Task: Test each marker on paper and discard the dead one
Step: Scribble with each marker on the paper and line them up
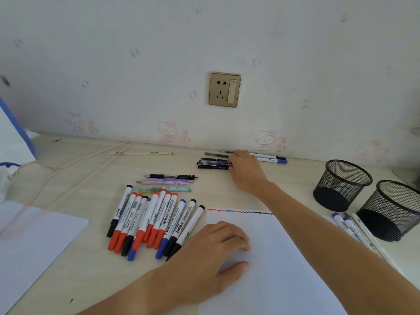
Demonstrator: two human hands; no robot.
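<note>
The left hand (218,248) lay flat with fingers loosely spread on the paper (272,269), probably to keep the sheet from sliding during the tests. Beyond the paper, near the wall, the right hand (244,165) had its fingers curled on the dark pens (212,163), apparently pinching one, while the whiteboard markers (154,221) lay just left of the paper.

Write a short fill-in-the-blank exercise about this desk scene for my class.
1. The left hand rests flat on the sheet of ____.
2. The right hand reaches the dark pens near the ____.
3. The two mesh pen cups are coloured ____.

Missing words: paper; wall; black
</note>
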